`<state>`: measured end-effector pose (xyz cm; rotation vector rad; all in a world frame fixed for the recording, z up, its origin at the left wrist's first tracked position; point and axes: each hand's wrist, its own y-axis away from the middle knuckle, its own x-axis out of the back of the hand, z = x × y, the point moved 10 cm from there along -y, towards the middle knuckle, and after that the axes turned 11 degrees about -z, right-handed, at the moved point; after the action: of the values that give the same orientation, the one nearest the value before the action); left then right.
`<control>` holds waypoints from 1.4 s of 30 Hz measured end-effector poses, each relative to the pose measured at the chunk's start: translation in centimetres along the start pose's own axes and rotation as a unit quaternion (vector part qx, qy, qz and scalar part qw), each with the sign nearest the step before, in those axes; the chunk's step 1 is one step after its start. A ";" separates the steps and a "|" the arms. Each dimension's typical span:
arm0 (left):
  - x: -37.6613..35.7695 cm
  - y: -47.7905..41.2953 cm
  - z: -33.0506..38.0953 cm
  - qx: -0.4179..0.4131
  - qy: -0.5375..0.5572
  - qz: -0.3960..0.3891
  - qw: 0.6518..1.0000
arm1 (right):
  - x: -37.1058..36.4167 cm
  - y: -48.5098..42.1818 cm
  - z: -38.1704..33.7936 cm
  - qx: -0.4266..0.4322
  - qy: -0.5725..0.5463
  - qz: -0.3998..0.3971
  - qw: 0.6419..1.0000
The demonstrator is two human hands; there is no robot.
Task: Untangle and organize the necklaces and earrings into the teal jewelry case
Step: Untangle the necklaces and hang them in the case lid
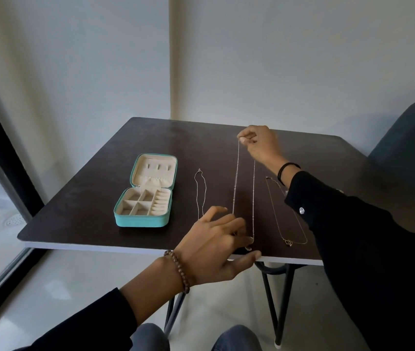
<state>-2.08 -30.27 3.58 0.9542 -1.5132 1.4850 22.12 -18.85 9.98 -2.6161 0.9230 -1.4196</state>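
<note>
The teal jewelry case (125, 220) lies open on the dark table (87, 198), cream compartments showing nothing inside. A long silver beaded necklace (236, 178) is stretched along the table; my right hand (259, 145) pinches its far end and my left hand (216, 244) holds its near end by the table's front edge, where a small pendant shows. A short thin chain (199, 191) lies to the left of it. A gold chain with a ring pendant (287, 219) lies to the right, partly under my right sleeve.
The table's front edge (100, 248) runs just under my left hand. A dark chair (409, 148) stands at the right. A dark window frame (1, 153) is at the left. My knees show below the table.
</note>
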 end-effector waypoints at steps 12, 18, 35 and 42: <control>-0.8 -0.4 -1.1 0.041 0.065 -0.017 0.997 | -4.7 -0.8 4.2 -0.034 0.053 -0.031 0.998; -1.2 -0.8 -1.6 0.051 0.089 -0.038 0.994 | -5.9 -1.1 5.3 -0.047 0.042 -0.049 0.997; -0.6 -1.1 -1.6 0.077 0.088 -0.037 0.993 | -5.3 -0.1 4.0 -0.029 0.064 -0.041 0.997; 1.0 0.0 -0.8 0.089 0.070 -0.024 0.993 | -4.2 3.3 0.9 -0.007 0.054 -0.051 0.997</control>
<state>-2.41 -29.43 4.49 0.9607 -1.2652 1.6369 19.47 -19.65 5.36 -2.6552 0.8243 -1.5993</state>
